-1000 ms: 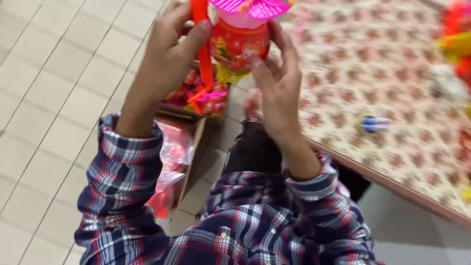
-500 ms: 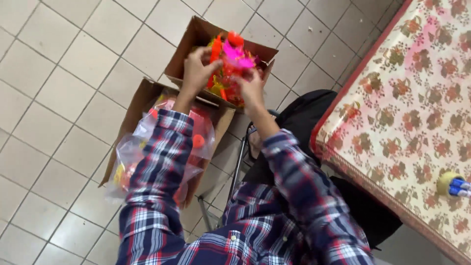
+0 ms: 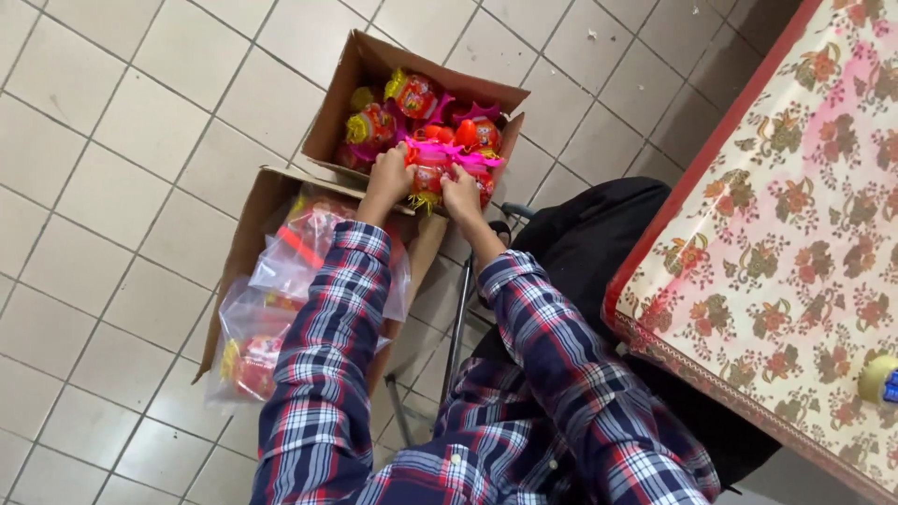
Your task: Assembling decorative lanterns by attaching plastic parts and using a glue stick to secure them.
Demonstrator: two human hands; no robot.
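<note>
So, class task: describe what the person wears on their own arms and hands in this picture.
Both arms are covered by long plaid shirt sleeves in navy, red and white checks, with buttoned-style cuffs at the wrists. The left hand and right hand are bare: no gloves, and no rings or watch can be seen.

Lanterns (image 3: 421,122) crowd the box (image 3: 360,70), seemingly leaving no gap.

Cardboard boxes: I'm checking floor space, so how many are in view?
2. One box on the floor tiles, farther from the person, is open and full of red and pink toys; both hands reach into it. The second box, nearer, holds clear bags. More may lie outside the view.
</note>
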